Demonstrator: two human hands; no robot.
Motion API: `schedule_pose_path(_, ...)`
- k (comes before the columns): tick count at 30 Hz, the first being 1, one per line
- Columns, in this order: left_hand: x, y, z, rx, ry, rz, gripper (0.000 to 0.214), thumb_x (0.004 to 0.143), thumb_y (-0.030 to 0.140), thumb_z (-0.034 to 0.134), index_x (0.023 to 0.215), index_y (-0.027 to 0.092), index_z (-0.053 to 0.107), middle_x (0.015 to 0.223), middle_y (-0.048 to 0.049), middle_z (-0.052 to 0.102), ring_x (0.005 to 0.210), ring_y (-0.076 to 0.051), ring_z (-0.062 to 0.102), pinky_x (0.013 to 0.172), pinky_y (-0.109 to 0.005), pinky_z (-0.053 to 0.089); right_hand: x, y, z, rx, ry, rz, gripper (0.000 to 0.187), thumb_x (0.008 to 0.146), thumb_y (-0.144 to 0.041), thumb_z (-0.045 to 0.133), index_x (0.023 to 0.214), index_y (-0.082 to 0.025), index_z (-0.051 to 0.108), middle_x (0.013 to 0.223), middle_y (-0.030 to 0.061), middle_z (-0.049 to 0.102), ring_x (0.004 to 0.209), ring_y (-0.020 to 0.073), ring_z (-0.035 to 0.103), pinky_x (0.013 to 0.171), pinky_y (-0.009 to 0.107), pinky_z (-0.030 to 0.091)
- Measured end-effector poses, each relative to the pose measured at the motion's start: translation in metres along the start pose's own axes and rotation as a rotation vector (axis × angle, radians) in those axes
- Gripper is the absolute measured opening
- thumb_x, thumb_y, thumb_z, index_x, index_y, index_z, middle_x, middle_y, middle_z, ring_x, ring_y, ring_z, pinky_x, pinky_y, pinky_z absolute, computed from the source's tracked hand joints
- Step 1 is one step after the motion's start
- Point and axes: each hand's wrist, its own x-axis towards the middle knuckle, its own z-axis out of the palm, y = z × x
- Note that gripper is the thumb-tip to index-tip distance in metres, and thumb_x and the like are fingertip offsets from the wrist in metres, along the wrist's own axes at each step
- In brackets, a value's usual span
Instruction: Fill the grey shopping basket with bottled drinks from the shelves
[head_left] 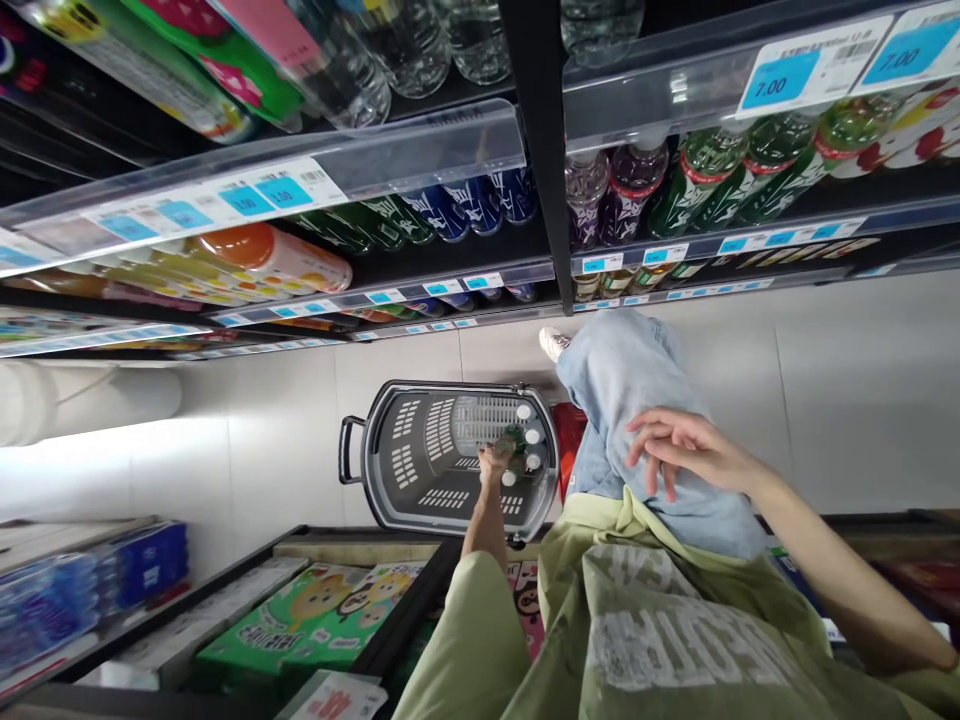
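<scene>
A grey shopping basket (420,400) stands on the floor in front of me, its black handle (346,450) pointing left. My left hand (493,460) reaches down into it, the fingers closed round a bottle (506,446) that looks clear and green. Beside that hand, several white-capped bottles (532,437) stand upright at the basket's right end. My right hand (679,445) hovers above my jeans (645,370), fingers loosely apart and nothing in them.
Drink shelves (450,150) with price tags run along the far side. Behind the basket's near side is a low shelf with green cartons (315,610). Blue-wrapped bottle packs (97,570) stand at lower left, a white bucket (82,400) at left. Something red (570,440) lies right of the basket.
</scene>
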Motion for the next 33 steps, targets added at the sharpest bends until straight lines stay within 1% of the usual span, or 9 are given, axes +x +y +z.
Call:
schedule_pose_path(4, 0.007, -0.005, 0.0, -0.028, 0.016, -0.069, 0.032, 0.096, 0.028, 0.059, 0.123, 0.011, 0.063, 0.112, -0.021, 0.071, 0.115, -0.036, 0.069, 0.098, -0.043, 0.054, 0.002, 0.001, 0.001, -0.01, -0.003, -0.006, 0.033, 0.107, -0.04, 0.071, 0.129, -0.019, 0.059, 0.106, 0.0092, 0.079, 0.071, 0.0199, 0.082, 0.051, 0.025, 0.066)
schedule_pose_path(7, 0.01, -0.008, -0.003, -0.05, 0.009, -0.09, 0.034, 0.097, 0.032, 0.06, 0.124, 0.011, 0.064, 0.114, -0.0216, 0.072, 0.116, -0.035, 0.07, 0.098, -0.042, 0.055, 0.002, 0.001, 0.003, -0.018, 0.006, 0.0, 0.035, 0.106, -0.042, 0.071, 0.13, -0.019, 0.059, 0.106, 0.0091, 0.078, 0.071, 0.0203, 0.082, 0.05, 0.025, 0.066)
schedule_pose_path(13, 0.003, -0.006, -0.011, -0.075, -0.022, -0.09, 0.032, 0.099, 0.033, 0.062, 0.125, 0.015, 0.065, 0.123, -0.0211, 0.074, 0.124, -0.033, 0.07, 0.103, -0.04, 0.053, 0.003, 0.0, 0.005, -0.039, 0.025, 0.021, 0.039, 0.105, -0.047, 0.072, 0.129, -0.02, 0.06, 0.103, 0.0087, 0.078, 0.069, 0.0208, 0.081, 0.049, 0.026, 0.066)
schedule_pose_path(19, -0.006, -0.001, -0.029, -0.08, -0.061, -0.072, 0.041, 0.092, 0.029, 0.072, 0.129, 0.012, 0.066, 0.127, -0.0239, 0.072, 0.123, -0.034, 0.071, 0.105, -0.039, 0.053, 0.003, 0.002, 0.004, -0.044, 0.026, 0.006, 0.041, 0.103, -0.049, 0.073, 0.128, -0.02, 0.06, 0.102, 0.0081, 0.078, 0.067, 0.0209, 0.08, 0.047, 0.026, 0.065)
schedule_pose_path(22, -0.011, 0.002, -0.043, -0.083, -0.029, -0.058, 0.044, 0.091, 0.027, 0.072, 0.132, 0.012, 0.065, 0.132, -0.0248, 0.069, 0.128, -0.037, 0.068, 0.108, -0.042, 0.052, 0.003, 0.004, 0.003, -0.06, 0.026, -0.008, 0.042, 0.103, -0.049, 0.073, 0.129, -0.019, 0.061, 0.102, 0.0088, 0.077, 0.068, 0.0209, 0.08, 0.048, 0.027, 0.066)
schedule_pose_path(25, -0.013, 0.006, -0.064, -0.096, 0.049, -0.04, 0.043, 0.092, 0.025, 0.069, 0.134, 0.014, 0.064, 0.137, -0.0242, 0.066, 0.131, -0.04, 0.065, 0.11, -0.046, 0.05, 0.002, 0.006, 0.002, -0.063, 0.02, -0.027, 0.042, 0.103, -0.05, 0.073, 0.127, -0.018, 0.061, 0.102, 0.0094, 0.077, 0.068, 0.0205, 0.08, 0.048, 0.027, 0.065)
schedule_pose_path(28, -0.007, 0.016, -0.097, -0.12, 0.161, -0.006, 0.042, 0.096, 0.024, 0.061, 0.138, 0.017, 0.061, 0.141, -0.0207, 0.062, 0.137, -0.038, 0.06, 0.116, -0.047, 0.047, 0.001, 0.008, 0.0, -0.067, 0.017, -0.041, 0.044, 0.102, -0.052, 0.074, 0.126, -0.018, 0.061, 0.102, 0.0096, 0.077, 0.068, 0.0205, 0.08, 0.048, 0.026, 0.065)
schedule_pose_path(30, -0.001, 0.026, -0.126, -0.142, 0.249, 0.033, 0.044, 0.098, 0.024, 0.057, 0.142, 0.018, 0.057, 0.144, -0.0188, 0.059, 0.142, -0.035, 0.055, 0.121, -0.047, 0.043, 0.001, 0.009, 0.0, -0.066, 0.017, -0.052, 0.046, 0.1, -0.053, 0.076, 0.125, -0.018, 0.061, 0.101, 0.0093, 0.077, 0.068, 0.0206, 0.079, 0.048, 0.026, 0.065)
schedule_pose_path(33, 0.011, 0.048, -0.18, -0.18, 0.379, 0.116, 0.047, 0.1, 0.025, 0.053, 0.147, 0.018, 0.053, 0.149, -0.0178, 0.055, 0.147, -0.03, 0.049, 0.128, -0.044, 0.038, 0.0, 0.011, -0.001, -0.059, 0.017, -0.075, 0.048, 0.098, -0.055, 0.078, 0.124, -0.018, 0.062, 0.1, 0.0086, 0.077, 0.067, 0.02, 0.079, 0.048, 0.026, 0.064)
